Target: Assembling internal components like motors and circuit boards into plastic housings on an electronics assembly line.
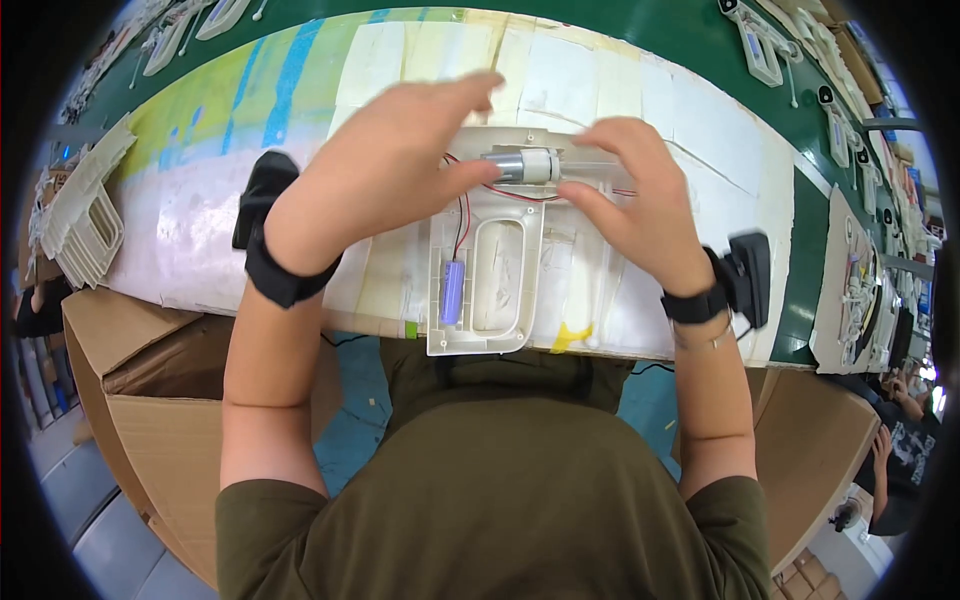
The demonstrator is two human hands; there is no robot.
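Observation:
A cream plastic half-shell (437, 300) lies open side up, with its looped handle toward me. In its upper part sits a small silver motor (506, 167) with a white end piece (539, 165). A purple cylindrical battery (453, 292) rests in the handle, and red and black wires (465, 215) run up from it. Over the left end of the shell is my left hand (395, 160), open, its thumb close to the motor. My right hand (640, 190) curves open at the shell's right end, thumb and fingers apart. Whether either hand touches the parts, I cannot tell.
Stacked cream shells (90, 235) stand at the table's left end. Cardboard boxes (165, 420) flank me on both sides. Beyond the table, a green conveyor belt (670, 35) carries similar white assemblies (760, 50). More parts lie on a board (850, 290) at right, near another person (895, 450).

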